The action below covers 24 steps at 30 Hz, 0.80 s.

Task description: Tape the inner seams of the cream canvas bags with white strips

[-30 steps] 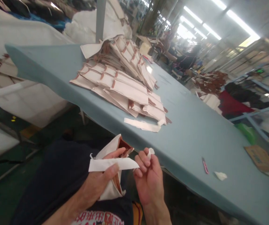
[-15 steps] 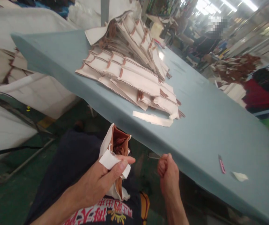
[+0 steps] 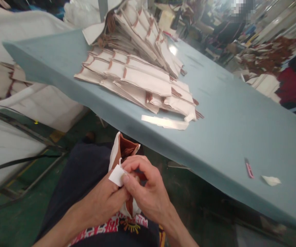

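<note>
A small white fabric bag with brown lining (image 3: 115, 151) hangs over my lap, its mouth turned up. My left hand (image 3: 106, 195) is closed around its side, the fingertips partly hidden behind the other hand. A white tag-like piece (image 3: 116, 175) lies over the left hand at the bag's edge. My right hand (image 3: 146, 187) has come across the bag, and its thumb and forefinger pinch the right end of that white piece. A short white thread stands up just above it. What the other right fingers touch is hidden.
Stacks of white-and-brown sewn pieces (image 3: 148, 80) lie on the blue-grey table (image 3: 222, 137). A pale strip (image 3: 163, 121) rests near its edge. Farther right are a pink cutter (image 3: 249, 169) and a white scrap (image 3: 271, 180). White bins (image 3: 47, 27) stand left. A person (image 3: 224, 34) sits beyond.
My right hand has moved left from beside the table edge to the bag and taken hold of the white piece. My left hand keeps its grip. The view has shifted slightly.
</note>
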{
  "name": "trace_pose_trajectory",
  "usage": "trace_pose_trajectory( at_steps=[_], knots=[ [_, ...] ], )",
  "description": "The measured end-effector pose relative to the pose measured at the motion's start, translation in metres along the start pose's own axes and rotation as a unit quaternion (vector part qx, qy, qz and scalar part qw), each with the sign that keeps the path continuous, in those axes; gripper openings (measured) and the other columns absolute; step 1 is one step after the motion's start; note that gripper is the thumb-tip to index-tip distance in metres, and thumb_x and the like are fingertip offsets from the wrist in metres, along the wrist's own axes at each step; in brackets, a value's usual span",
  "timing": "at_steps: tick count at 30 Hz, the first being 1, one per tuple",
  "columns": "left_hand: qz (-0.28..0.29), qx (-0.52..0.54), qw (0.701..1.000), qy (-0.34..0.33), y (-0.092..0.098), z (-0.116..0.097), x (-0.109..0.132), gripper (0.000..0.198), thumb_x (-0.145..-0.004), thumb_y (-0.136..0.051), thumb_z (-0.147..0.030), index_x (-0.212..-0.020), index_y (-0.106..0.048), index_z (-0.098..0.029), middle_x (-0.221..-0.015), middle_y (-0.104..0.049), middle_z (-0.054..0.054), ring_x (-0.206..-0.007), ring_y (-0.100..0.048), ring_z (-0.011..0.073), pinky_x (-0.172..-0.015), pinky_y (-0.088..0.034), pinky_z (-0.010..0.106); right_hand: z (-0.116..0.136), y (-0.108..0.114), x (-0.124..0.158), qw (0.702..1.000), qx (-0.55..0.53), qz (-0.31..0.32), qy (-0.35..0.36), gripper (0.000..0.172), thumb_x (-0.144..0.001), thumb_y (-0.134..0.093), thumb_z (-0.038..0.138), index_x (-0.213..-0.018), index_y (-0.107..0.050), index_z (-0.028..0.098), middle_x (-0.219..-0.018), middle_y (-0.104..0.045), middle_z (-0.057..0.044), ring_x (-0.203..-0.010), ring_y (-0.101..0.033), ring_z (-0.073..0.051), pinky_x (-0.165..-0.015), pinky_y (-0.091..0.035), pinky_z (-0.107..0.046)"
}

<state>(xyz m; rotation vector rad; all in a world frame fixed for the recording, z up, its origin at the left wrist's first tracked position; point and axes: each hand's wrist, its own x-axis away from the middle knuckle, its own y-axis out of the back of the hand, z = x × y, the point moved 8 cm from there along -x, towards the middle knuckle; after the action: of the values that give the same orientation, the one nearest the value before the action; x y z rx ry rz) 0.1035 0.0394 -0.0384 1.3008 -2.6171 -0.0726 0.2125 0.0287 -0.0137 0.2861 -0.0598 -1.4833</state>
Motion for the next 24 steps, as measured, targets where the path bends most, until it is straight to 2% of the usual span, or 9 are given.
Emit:
trace_pose_trajectory(
  at_steps=[4,6,8,10,13,15,17,21,24],
  knots=[
    [-0.006,-0.020,1.000,-0.013,-0.001,0.002,0.003,0.038,-0.090,-0.052,-0.027,-0.119,-0.077,-0.025,-0.089,-0.081,0.003,-0.091,-0.074,0.0283,-0.104,-0.064,0.041,0.002,-0.002,0.003,0.999,0.028,-0.009,0.025,0.008,-0.098,-0.078,0.019,-0.095,-0.074,0.026,-0.104,-0.087,-0.003,-0.118,-0.080,-0.025,-0.121,-0.055,-0.044],
    [-0.002,-0.023,1.000,-0.016,-0.003,0.004,0.005,0.030,-0.092,-0.051,-0.027,-0.110,-0.076,-0.025,-0.083,-0.078,0.001,-0.082,-0.071,0.0259,-0.101,-0.063,0.040,0.006,-0.003,0.003,0.999,0.034,-0.018,0.036,0.010,-0.099,-0.075,0.019,-0.093,-0.073,0.026,-0.102,-0.087,-0.004,-0.115,-0.081,-0.025,-0.117,-0.057,-0.043],
    [-0.015,-0.008,1.000,-0.003,-0.001,0.009,0.008,0.022,-0.101,-0.052,-0.034,-0.100,-0.072,-0.025,-0.078,-0.075,0.000,-0.074,-0.068,0.0237,-0.084,-0.063,0.035,0.009,0.001,0.003,0.997,0.028,-0.056,0.044,0.011,-0.101,-0.072,0.020,-0.091,-0.071,0.026,-0.104,-0.087,-0.005,-0.113,-0.082,-0.025,-0.112,-0.059,-0.042],
    [-0.075,0.010,0.997,0.031,0.009,0.018,0.011,0.028,-0.110,-0.052,-0.045,-0.097,-0.067,-0.026,-0.076,-0.071,-0.002,-0.068,-0.064,0.0214,-0.068,-0.057,0.030,0.004,0.013,0.004,0.992,-0.001,-0.123,0.019,0.010,-0.104,-0.071,0.023,-0.093,-0.070,0.025,-0.103,-0.086,-0.005,-0.105,-0.081,-0.023,-0.100,-0.062,-0.039],
    [-0.216,-0.005,0.975,0.053,0.035,0.028,0.022,0.046,-0.115,-0.049,-0.060,-0.085,-0.060,-0.027,-0.070,-0.061,-0.003,-0.062,-0.055,0.0193,-0.061,-0.050,0.029,-0.018,0.023,0.011,0.976,-0.092,-0.181,-0.072,0.020,-0.108,-0.073,0.038,-0.095,-0.068,0.024,-0.084,-0.079,-0.001,-0.074,-0.073,-0.017,-0.073,-0.059,-0.029],
    [-0.247,-0.013,0.967,0.058,0.043,0.035,0.027,0.057,-0.113,-0.048,-0.067,-0.072,-0.050,-0.028,-0.064,-0.051,-0.004,-0.059,-0.046,0.0187,-0.059,-0.047,0.030,-0.034,0.019,0.015,0.968,-0.135,-0.167,-0.127,0.029,-0.108,-0.074,0.047,-0.093,-0.066,0.024,-0.071,-0.070,0.003,-0.058,-0.060,-0.013,-0.058,-0.050,-0.024],
    [-0.231,0.006,0.970,0.073,0.043,0.046,0.030,0.062,-0.112,-0.048,-0.071,-0.067,-0.043,-0.028,-0.061,-0.044,-0.004,-0.057,-0.040,0.0182,-0.056,-0.043,0.031,-0.047,0.011,0.019,0.968,-0.133,-0.141,-0.161,0.032,-0.106,-0.076,0.049,-0.092,-0.065,0.023,-0.066,-0.065,0.005,-0.053,-0.052,-0.011,-0.053,-0.041,-0.022],
    [-0.217,0.025,0.974,0.062,0.044,0.055,0.039,0.063,-0.115,-0.045,-0.066,-0.068,-0.054,-0.026,-0.063,-0.053,-0.002,-0.058,-0.045,0.0180,-0.056,-0.043,0.030,-0.056,-0.006,0.025,0.977,-0.082,-0.090,-0.175,0.029,-0.102,-0.077,0.044,-0.088,-0.066,0.021,-0.070,-0.065,0.003,-0.059,-0.049,-0.010,-0.057,-0.037,-0.023],
    [-0.181,0.013,0.981,0.065,0.043,0.056,0.045,0.053,-0.110,-0.056,-0.060,-0.072,-0.060,-0.025,-0.066,-0.058,-0.002,-0.060,-0.051,0.0175,-0.058,-0.044,0.029,-0.058,-0.020,0.025,0.971,-0.122,-0.052,-0.200,0.032,-0.102,-0.075,0.049,-0.089,-0.065,0.021,-0.069,-0.062,0.004,-0.058,-0.047,-0.010,-0.057,-0.038,-0.023]
  ],
)
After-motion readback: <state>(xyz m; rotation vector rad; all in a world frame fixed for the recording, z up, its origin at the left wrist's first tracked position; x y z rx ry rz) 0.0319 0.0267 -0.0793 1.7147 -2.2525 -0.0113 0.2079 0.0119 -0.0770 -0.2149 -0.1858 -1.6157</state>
